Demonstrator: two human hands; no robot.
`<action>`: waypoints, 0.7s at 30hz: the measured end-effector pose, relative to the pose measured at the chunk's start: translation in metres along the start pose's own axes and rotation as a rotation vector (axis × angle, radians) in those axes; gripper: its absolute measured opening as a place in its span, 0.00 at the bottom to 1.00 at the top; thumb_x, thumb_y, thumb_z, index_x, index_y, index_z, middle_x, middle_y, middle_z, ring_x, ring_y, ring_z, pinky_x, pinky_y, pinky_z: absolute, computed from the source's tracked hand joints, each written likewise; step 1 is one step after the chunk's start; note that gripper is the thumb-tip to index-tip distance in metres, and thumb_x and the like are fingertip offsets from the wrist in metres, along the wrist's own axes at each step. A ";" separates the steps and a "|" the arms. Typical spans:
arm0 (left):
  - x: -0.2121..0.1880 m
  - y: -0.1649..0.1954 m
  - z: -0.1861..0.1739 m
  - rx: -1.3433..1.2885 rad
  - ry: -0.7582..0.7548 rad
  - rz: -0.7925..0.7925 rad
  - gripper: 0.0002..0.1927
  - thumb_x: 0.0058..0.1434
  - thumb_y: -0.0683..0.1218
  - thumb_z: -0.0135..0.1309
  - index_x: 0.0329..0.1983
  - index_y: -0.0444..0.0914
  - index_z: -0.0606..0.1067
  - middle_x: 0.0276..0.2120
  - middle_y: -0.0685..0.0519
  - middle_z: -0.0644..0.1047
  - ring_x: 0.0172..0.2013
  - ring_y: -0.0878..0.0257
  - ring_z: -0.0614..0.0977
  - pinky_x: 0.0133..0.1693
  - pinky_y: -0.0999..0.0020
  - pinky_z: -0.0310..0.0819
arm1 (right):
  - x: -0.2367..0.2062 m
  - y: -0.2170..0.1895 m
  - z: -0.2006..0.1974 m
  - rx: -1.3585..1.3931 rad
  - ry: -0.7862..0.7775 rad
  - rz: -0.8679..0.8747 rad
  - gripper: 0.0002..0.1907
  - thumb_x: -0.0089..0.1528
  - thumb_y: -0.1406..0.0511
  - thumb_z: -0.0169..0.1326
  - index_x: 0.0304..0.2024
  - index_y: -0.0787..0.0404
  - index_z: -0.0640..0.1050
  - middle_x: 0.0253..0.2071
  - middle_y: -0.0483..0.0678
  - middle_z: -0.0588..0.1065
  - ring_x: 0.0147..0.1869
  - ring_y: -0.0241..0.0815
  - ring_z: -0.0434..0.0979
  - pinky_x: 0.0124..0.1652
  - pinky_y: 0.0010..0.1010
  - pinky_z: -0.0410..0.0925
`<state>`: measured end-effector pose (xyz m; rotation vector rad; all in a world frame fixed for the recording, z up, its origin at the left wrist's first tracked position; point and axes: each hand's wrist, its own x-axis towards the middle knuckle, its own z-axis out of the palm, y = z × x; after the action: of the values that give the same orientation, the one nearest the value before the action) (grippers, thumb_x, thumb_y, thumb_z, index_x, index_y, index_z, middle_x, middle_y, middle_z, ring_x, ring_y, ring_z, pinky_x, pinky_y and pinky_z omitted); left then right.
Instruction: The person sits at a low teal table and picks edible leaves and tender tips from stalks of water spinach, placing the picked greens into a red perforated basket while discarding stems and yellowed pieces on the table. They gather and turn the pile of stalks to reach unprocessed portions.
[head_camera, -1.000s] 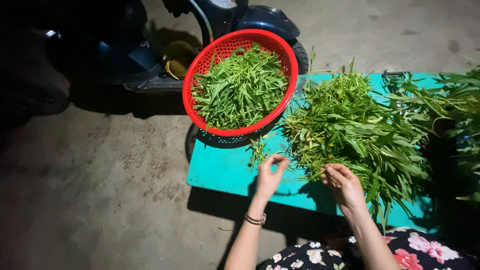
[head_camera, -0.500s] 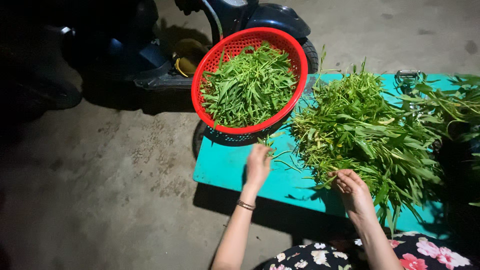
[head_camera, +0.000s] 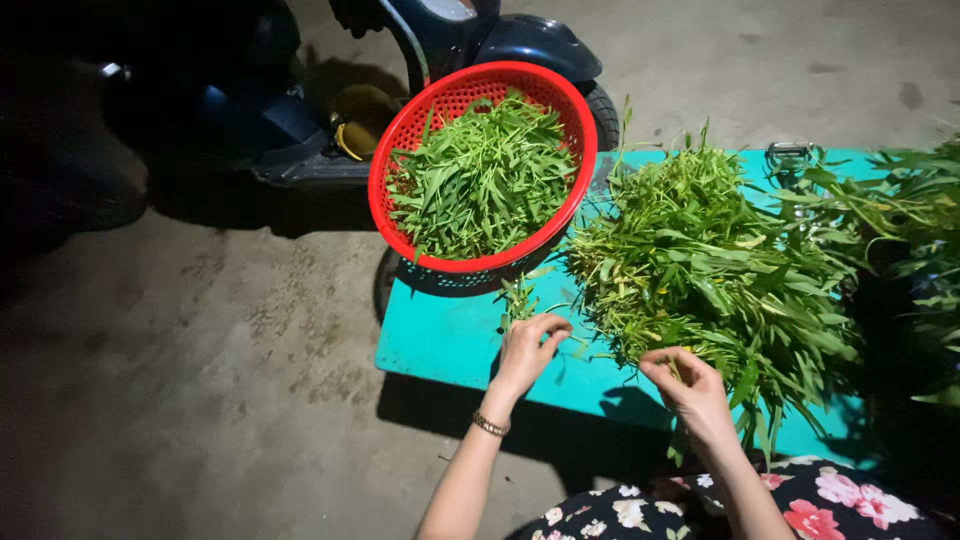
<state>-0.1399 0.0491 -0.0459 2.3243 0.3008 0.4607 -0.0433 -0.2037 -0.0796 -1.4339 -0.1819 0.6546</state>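
A red plastic basket (head_camera: 400, 135) full of picked green leaves (head_camera: 485, 180) sits on the left end of a teal table (head_camera: 440, 340). A big heap of leafy green stalks (head_camera: 710, 270) lies to its right. My left hand (head_camera: 530, 350) pinches a small bunch of green sprigs (head_camera: 517, 298) just below the basket. At the near edge of the heap, my right hand (head_camera: 685, 385) has its fingers closed on a stalk. A bracelet (head_camera: 490, 425) circles my left wrist.
A dark blue scooter (head_camera: 430, 40) stands behind the basket on bare concrete ground (head_camera: 200, 400). More leafy stems (head_camera: 910, 230) lie at the table's right end. A metal clip (head_camera: 790, 155) sits at the table's far edge. My floral-print clothing (head_camera: 800, 500) shows at the bottom.
My left hand went up toward the basket, then came back down holding a few sprigs. My right hand stayed at the heap's near edge. The camera view shifted slightly.
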 end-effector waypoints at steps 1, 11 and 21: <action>-0.007 0.008 -0.004 -0.041 -0.015 -0.016 0.04 0.64 0.46 0.59 0.39 0.42 0.80 0.38 0.56 0.82 0.40 0.58 0.83 0.44 0.63 0.73 | 0.000 0.000 0.005 -0.033 0.004 -0.028 0.08 0.61 0.67 0.61 0.42 0.64 0.83 0.28 0.40 0.73 0.27 0.28 0.63 0.26 0.22 0.54; -0.029 0.064 -0.017 0.093 0.044 0.195 0.03 0.62 0.47 0.60 0.37 0.44 0.81 0.35 0.58 0.82 0.39 0.60 0.81 0.49 0.62 0.65 | -0.019 -0.038 0.036 -0.778 0.003 -0.576 0.16 0.57 0.67 0.59 0.49 0.53 0.82 0.35 0.47 0.76 0.32 0.45 0.79 0.33 0.33 0.71; -0.061 0.046 0.004 0.124 0.080 0.083 0.03 0.62 0.46 0.60 0.37 0.43 0.82 0.35 0.56 0.82 0.38 0.57 0.81 0.50 0.60 0.65 | -0.019 -0.015 0.032 -0.762 -0.040 -0.511 0.15 0.57 0.66 0.60 0.47 0.55 0.82 0.34 0.47 0.76 0.31 0.46 0.78 0.31 0.35 0.69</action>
<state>-0.1899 -0.0062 -0.0306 2.4502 0.2794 0.5916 -0.0696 -0.1860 -0.0554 -1.9905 -0.8695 0.1796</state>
